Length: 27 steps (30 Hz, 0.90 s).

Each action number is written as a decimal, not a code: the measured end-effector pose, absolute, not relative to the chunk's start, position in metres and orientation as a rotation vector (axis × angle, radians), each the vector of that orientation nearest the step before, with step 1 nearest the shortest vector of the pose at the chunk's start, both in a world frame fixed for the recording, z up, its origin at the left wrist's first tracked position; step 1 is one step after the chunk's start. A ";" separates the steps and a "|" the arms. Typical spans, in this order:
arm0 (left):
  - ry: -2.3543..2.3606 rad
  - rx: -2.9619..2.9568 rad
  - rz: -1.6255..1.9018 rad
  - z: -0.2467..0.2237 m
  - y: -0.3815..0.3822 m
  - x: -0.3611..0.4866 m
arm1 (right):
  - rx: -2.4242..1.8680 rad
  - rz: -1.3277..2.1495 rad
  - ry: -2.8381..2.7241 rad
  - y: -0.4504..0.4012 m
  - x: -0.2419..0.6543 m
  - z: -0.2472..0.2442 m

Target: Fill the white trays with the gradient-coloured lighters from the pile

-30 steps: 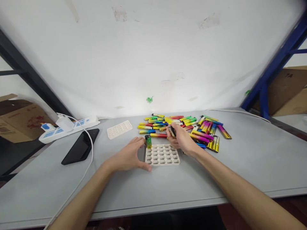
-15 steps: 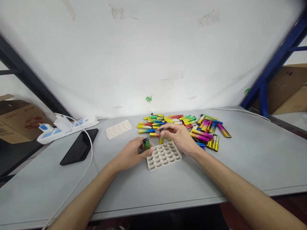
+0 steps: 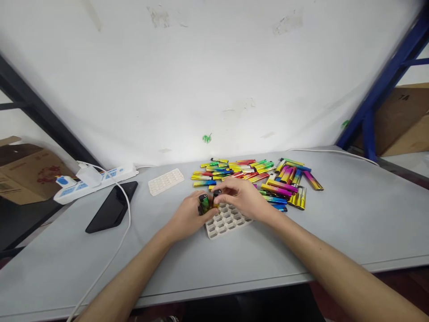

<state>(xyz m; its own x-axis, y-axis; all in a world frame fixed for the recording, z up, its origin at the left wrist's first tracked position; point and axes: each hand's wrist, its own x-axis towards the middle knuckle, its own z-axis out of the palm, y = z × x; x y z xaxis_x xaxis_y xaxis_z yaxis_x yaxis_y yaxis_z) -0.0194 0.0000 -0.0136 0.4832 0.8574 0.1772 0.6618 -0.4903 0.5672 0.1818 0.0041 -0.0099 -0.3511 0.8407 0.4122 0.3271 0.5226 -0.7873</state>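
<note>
My left hand [image 3: 190,216] is closed around a shiny green oval tube with a black end cap [image 3: 204,204], held upright at the left edge of a cream tray with rows of oval holes [image 3: 225,226]. In the fingertips of my right hand [image 3: 243,196] is a second, yellowish tube with a black cap [image 3: 217,195], upright beside the green one. The two tubes stand close together; whether they touch I cannot tell. My right hand covers the tray's far right part. The lower ends of both tubes are hidden by fingers.
Behind and right of my hands lies a loose pile of shiny multicoloured tubes [image 3: 281,188]. A second cream tray [image 3: 166,181] lies further back to the left. At left are a black phone [image 3: 112,208], a white power strip [image 3: 110,175] and a trailing white cable [image 3: 124,237].
My right hand has moved left and slightly toward me, bringing its tube beside the green one. My left hand stays at about the same place, still gripping its tube.
</note>
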 end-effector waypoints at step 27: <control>1.481 2.232 0.543 -0.018 0.004 -0.023 | -1.710 0.205 -2.196 0.016 0.220 -0.007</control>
